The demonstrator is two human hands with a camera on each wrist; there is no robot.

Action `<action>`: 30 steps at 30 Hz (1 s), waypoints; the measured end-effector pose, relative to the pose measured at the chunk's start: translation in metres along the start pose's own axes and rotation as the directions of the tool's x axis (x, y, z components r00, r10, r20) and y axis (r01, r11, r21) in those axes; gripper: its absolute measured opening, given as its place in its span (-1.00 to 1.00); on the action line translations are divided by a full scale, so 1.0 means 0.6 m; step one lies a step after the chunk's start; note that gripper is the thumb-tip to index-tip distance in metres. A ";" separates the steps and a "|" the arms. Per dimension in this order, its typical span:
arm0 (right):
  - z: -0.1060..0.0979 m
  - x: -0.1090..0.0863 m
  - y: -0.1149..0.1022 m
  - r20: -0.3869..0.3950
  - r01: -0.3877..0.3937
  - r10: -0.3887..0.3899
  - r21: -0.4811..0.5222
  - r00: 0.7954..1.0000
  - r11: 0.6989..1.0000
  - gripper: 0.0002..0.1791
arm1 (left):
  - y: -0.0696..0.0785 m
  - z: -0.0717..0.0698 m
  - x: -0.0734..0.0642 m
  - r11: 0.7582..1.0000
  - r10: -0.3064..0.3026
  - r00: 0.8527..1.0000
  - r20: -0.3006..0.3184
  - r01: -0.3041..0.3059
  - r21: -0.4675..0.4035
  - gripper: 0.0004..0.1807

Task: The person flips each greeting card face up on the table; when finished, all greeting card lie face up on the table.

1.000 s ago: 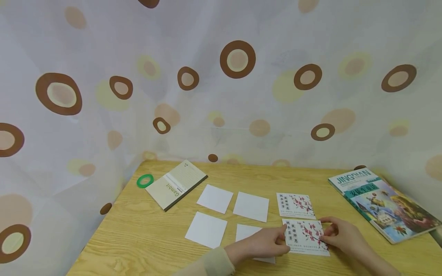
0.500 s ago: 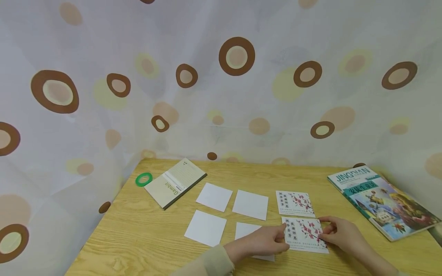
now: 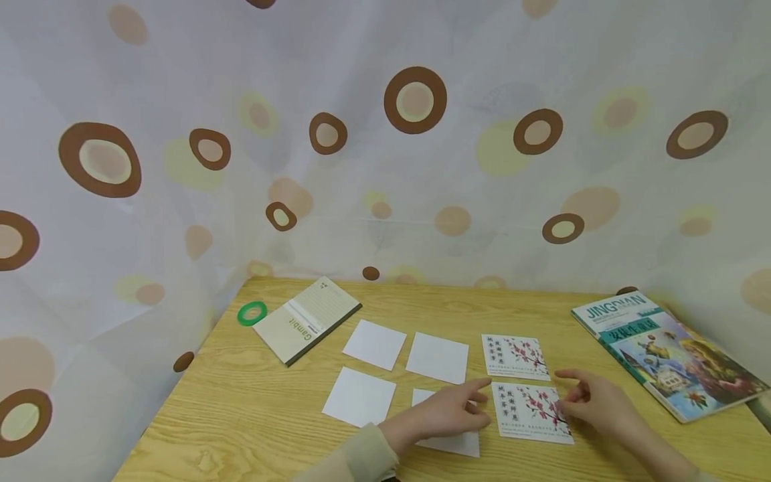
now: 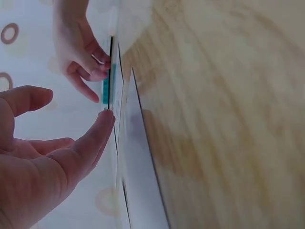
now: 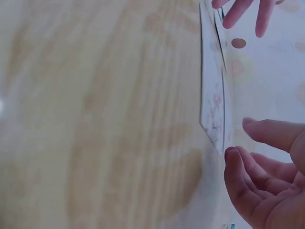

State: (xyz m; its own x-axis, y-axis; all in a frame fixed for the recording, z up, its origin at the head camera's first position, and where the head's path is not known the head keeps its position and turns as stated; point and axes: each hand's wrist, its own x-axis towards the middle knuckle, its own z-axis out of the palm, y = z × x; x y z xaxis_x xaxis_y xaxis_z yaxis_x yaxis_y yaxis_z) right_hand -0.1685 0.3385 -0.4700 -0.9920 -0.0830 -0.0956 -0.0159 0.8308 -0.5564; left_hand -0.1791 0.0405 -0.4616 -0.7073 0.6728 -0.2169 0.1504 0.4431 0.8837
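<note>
Two printed cards with black characters and pink blossom branches lie one behind the other: a near card (image 3: 530, 418) and a far card (image 3: 515, 357). My left hand (image 3: 448, 412) hovers left of the near card, over a partly covered blank white card (image 3: 458, 443), its fingertips apart from the printed one. At the near card's right edge is my right hand (image 3: 596, 405), fingers loosely bent. The right wrist view shows a gap between that hand's thumb and fingers (image 5: 236, 167), with nothing held. Thumb and fingers (image 4: 90, 138) are also apart in the left wrist view.
Three more blank white cards lie to the left, among them a front one (image 3: 359, 396). Farther left are a notebook (image 3: 307, 321) and a green tape roll (image 3: 251, 313). A magazine (image 3: 674, 361) lies right on the wooden table (image 3: 241, 415), with a patterned curtain (image 3: 458, 181) behind.
My left hand has let go of the near card's left edge and drawn away to the left, its fingers extending. My right hand has loosened at the right edge. The cards stay put.
</note>
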 end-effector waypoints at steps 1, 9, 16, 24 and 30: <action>-0.002 0.001 -0.002 -0.011 0.011 -0.011 0.000 1.000 1.000 -0.37 | -0.002 -0.004 0.000 1.000 0.007 1.000 -0.006 -0.007 -0.005 -0.27; -0.009 0.008 -0.029 -0.093 0.105 -0.105 -0.005 0.990 0.994 -0.32 | -0.023 -0.047 -0.006 0.998 0.007 0.995 -0.105 -0.012 -0.054 -0.24; -0.006 0.019 -0.054 -0.128 0.196 -0.195 -0.005 0.972 0.981 -0.30 | -0.045 -0.085 -0.022 0.987 -0.001 0.982 -0.188 -0.030 -0.160 -0.20; 0.007 0.041 -0.079 -0.139 0.339 -0.345 -0.068 0.928 0.938 -0.25 | -0.065 -0.124 -0.039 0.968 -0.013 0.968 -0.251 -0.050 -0.244 -0.17; 0.024 0.060 -0.092 -0.089 0.409 -0.418 -0.104 0.904 0.907 -0.25 | -0.081 -0.150 -0.043 0.961 -0.016 0.957 -0.291 -0.066 -0.270 -0.17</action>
State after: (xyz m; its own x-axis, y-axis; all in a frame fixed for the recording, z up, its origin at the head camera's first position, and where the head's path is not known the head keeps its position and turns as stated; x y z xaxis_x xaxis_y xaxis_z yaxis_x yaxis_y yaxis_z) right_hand -0.2013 0.2816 -0.4547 -0.9013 -0.3733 0.2198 -0.4332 0.7763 -0.4579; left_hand -0.2301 -0.0518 -0.4616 -0.8798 0.4644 -0.1012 0.0048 0.2217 0.9751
